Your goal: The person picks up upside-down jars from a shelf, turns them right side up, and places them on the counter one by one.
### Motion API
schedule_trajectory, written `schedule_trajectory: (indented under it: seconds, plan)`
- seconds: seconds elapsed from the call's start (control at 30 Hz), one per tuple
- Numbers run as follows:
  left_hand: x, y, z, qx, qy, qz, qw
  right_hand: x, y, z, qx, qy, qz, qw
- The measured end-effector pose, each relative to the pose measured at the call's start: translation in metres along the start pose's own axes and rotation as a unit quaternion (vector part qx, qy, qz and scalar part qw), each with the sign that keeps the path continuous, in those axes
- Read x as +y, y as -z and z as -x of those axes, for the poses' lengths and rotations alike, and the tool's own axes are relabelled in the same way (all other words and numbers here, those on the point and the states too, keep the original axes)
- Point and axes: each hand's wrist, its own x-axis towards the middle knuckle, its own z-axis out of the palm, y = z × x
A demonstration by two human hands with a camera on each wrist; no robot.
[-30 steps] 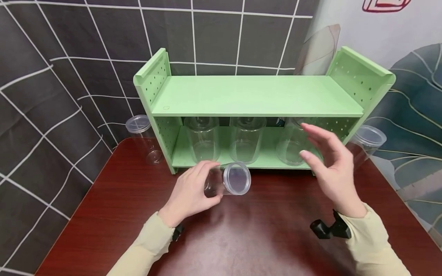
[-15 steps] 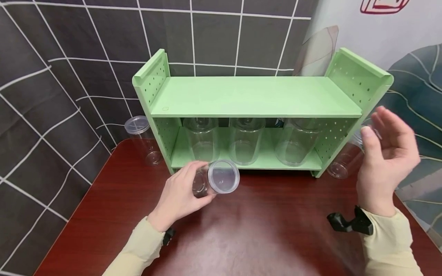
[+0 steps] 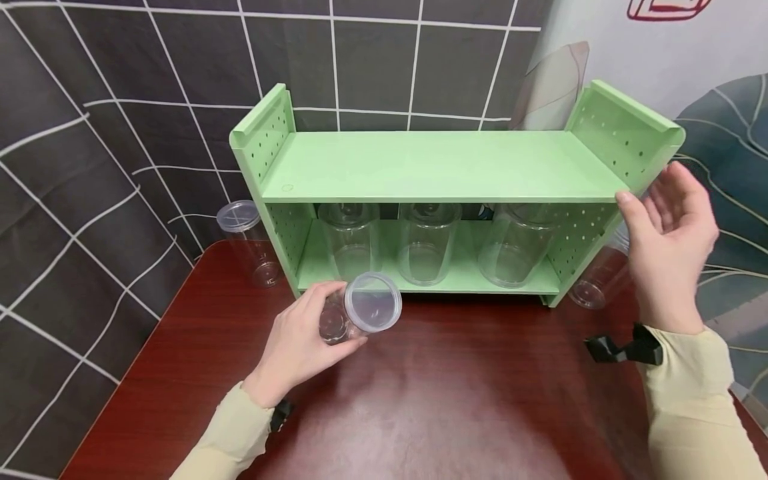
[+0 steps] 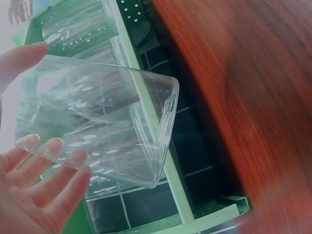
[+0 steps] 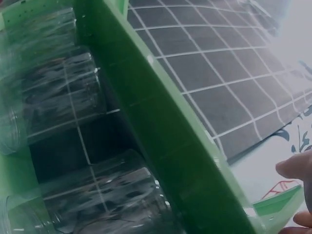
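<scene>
My left hand (image 3: 295, 337) grips a clear plastic jar (image 3: 333, 321) in front of the shelf. The jar is tilted, with its translucent screw lid (image 3: 373, 303) facing the head camera. In the left wrist view, thumb and fingers lie on either side of the jar (image 4: 122, 126). At the right end of the green two-tier shelf (image 3: 444, 167) is my right hand (image 3: 672, 247). Its thumb overlaps the side panel near the upper board's front corner; the loosely bent fingers are at the panel's outer side. The right wrist view shows only fingertips (image 5: 295, 168) beyond the panel.
Three clear jars, a left one (image 3: 349, 243), a middle one (image 3: 427, 247) and a right one (image 3: 519, 247), stand on the lower board. Lidded jars flank the shelf, one at left (image 3: 255, 247) and one at right (image 3: 603, 273), on the dark red table (image 3: 456, 400).
My left hand has carried the jar left, and its lid now turns more toward the head camera. My right hand has swung right past the shelf, then back slightly to its right side panel.
</scene>
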Motion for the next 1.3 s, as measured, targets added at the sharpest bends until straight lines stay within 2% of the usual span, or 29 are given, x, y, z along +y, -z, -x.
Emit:
schedule_trajectory:
  seconds: [0.1,0.2,0.33,0.43,0.63,0.73,0.9,1.03,1.3]
  plan:
    - [-0.001,0.001,0.001,0.006,0.003,-0.001,1.0,0.002,-0.004,-0.004,-0.003,0.0,0.018,1.0]
    - [-0.002,0.002,0.002,0.011,0.005,0.0,0.9999,0.002,-0.007,-0.005,0.012,0.009,0.067,0.998]
    - [-0.003,0.004,0.002,0.018,0.008,0.005,0.9998,0.002,-0.009,-0.007,0.035,0.015,0.106,0.994]
    - [-0.005,0.006,0.003,0.023,0.013,0.006,0.9996,0.005,-0.012,-0.009,0.055,0.017,0.11,0.992]
    - [-0.009,0.01,0.005,0.03,0.026,0.003,0.9992,0.016,-0.015,-0.014,0.095,0.057,0.15,0.982]
    - [-0.01,0.011,0.005,0.037,0.035,-0.001,0.9987,0.018,-0.015,-0.017,0.105,0.063,0.157,0.98]
    - [-0.012,0.012,0.008,0.055,0.059,-0.004,0.9967,0.019,-0.014,-0.019,0.11,0.06,0.157,0.98]
    - [-0.016,0.014,0.01,0.075,0.091,-0.009,0.993,0.016,-0.015,-0.017,0.113,0.065,0.166,0.978]
    - [-0.032,0.032,0.021,0.122,0.138,-0.041,0.982,0.002,-0.022,-0.009,0.108,0.068,0.173,0.977]
